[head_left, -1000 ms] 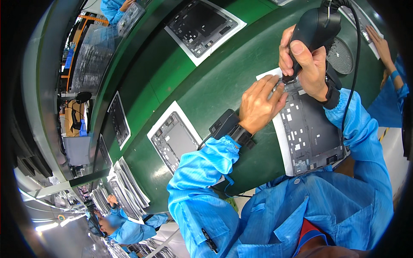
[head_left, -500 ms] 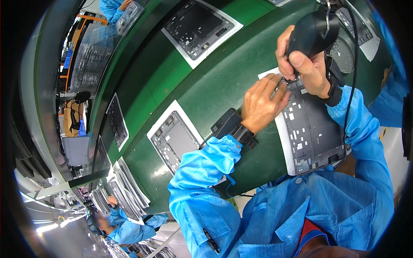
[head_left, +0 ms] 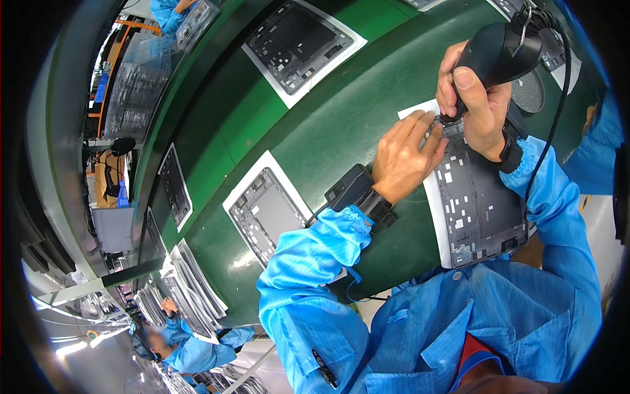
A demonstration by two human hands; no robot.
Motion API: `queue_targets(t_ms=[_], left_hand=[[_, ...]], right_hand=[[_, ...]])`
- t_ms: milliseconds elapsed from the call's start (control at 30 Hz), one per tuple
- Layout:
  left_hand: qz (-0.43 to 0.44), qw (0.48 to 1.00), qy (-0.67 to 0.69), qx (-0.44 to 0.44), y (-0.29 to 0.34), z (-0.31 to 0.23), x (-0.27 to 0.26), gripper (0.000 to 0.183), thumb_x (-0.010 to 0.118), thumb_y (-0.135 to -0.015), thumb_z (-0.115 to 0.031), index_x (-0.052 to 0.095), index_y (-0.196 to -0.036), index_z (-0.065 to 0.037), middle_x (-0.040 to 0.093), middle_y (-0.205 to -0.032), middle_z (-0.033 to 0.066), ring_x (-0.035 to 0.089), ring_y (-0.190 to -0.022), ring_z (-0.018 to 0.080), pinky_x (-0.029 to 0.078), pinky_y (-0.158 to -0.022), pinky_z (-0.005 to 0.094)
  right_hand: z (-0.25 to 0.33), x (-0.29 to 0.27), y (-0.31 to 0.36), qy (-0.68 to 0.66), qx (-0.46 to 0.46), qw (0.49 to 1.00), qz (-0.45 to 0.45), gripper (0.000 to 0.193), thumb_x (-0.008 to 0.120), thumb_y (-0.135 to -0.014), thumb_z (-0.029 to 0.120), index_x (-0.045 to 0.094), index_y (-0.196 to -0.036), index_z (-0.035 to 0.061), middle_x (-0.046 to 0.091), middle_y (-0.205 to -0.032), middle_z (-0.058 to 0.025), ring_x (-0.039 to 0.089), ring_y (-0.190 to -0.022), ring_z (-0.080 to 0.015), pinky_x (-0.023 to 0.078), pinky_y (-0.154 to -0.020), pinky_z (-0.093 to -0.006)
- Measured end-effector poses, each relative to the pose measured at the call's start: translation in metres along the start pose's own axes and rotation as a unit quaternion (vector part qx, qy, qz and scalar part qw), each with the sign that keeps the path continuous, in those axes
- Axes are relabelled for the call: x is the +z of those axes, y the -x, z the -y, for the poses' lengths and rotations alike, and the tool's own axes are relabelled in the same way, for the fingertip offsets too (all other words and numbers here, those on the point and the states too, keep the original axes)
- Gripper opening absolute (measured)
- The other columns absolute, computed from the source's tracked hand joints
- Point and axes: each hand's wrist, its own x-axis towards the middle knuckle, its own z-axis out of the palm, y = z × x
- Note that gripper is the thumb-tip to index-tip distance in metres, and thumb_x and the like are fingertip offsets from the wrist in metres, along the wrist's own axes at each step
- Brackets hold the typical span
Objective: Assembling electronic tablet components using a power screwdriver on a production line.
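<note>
A dark grey tablet back cover (head_left: 489, 203), dotted with small white pads, lies on a white sheet (head_left: 434, 213) in front of me. My right hand (head_left: 478, 98) is closed around a black corded electric screwdriver (head_left: 502, 52), its tip down at the cover's far left corner. A metal hanging loop (head_left: 523, 31) sits on the tool's upper end. My left hand (head_left: 408, 154) rests palm down by that same corner, fingers stretched out and fingertips close to the tip. The exact contact point is hidden by my fingers.
More covers on white sheets lie left (head_left: 266, 210) and farther back (head_left: 296, 49) on the green bench (head_left: 335, 131). A round grey dish (head_left: 528, 90) stands behind my right wrist. The tool's black cable (head_left: 556, 125) hangs beside my right sleeve. Co-workers (head_left: 197, 351) sit farther off.
My right hand and the screwdriver have shifted right and slightly nearer along the cover's far edge. My left hand has slid slightly right. The cover stays about where it was.
</note>
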Motion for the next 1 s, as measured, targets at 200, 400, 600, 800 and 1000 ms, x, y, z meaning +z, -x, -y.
queue_targets(t_ms=[200,400,600,800,1000], left_hand=[[0.001,1.000,0.002,-0.002,0.001,0.000,0.001,0.028,0.083,-0.076,-0.012,0.074,-0.101,-0.002,0.069,-0.112,0.0127,0.070,-0.101,0.0293,0.060,-0.082,0.0395],[0.001,1.000,0.004,-0.002,0.001,0.001,0.002,0.028,0.083,-0.076,-0.012,0.074,-0.101,-0.002,0.069,-0.111,0.0127,0.069,-0.101,0.0290,0.059,-0.082,0.0392],[-0.002,1.000,0.006,-0.004,0.002,0.001,0.003,0.028,0.083,-0.076,-0.012,0.074,-0.101,-0.002,0.070,-0.111,0.0125,0.069,-0.101,0.0288,0.059,-0.082,0.0393],[-0.003,1.000,0.008,-0.004,0.002,0.002,0.003,0.028,0.083,-0.076,-0.012,0.073,-0.100,-0.002,0.069,-0.112,0.0126,0.069,-0.102,0.0287,0.059,-0.082,0.0396],[0.000,1.000,0.010,-0.003,0.001,0.001,0.002,0.029,0.083,-0.075,-0.012,0.073,-0.100,-0.001,0.069,-0.112,0.0130,0.069,-0.102,0.0289,0.059,-0.081,0.0396]], right_hand=[[0.005,-0.009,-0.003,0.014,0.026,0.999,0.030,0.033,0.052,-0.106,0.032,0.051,-0.109,-0.0011,0.051,-0.068,-0.0040,0.047,-0.055,-0.0090,0.041,-0.053,-0.0242],[0.004,-0.011,-0.004,0.026,0.038,0.998,0.046,0.034,0.052,-0.106,0.034,0.051,-0.110,0.0001,0.050,-0.070,-0.0047,0.046,-0.055,-0.0094,0.041,-0.053,-0.0243],[0.003,-0.012,-0.003,0.023,0.043,0.998,0.040,0.034,0.052,-0.106,0.034,0.051,-0.109,-0.0002,0.050,-0.069,-0.0046,0.046,-0.055,-0.0093,0.040,-0.052,-0.0242],[0.000,-0.010,-0.004,0.031,0.036,0.998,0.052,0.036,0.053,-0.105,0.035,0.050,-0.110,-0.0007,0.049,-0.067,-0.0038,0.045,-0.054,-0.0089,0.039,-0.051,-0.0241],[-0.002,-0.012,-0.006,-0.030,0.038,0.992,0.118,0.029,0.059,-0.104,0.028,0.060,-0.100,-0.0014,0.051,-0.061,0.0006,0.045,-0.051,-0.0056,0.036,-0.050,-0.0233]])
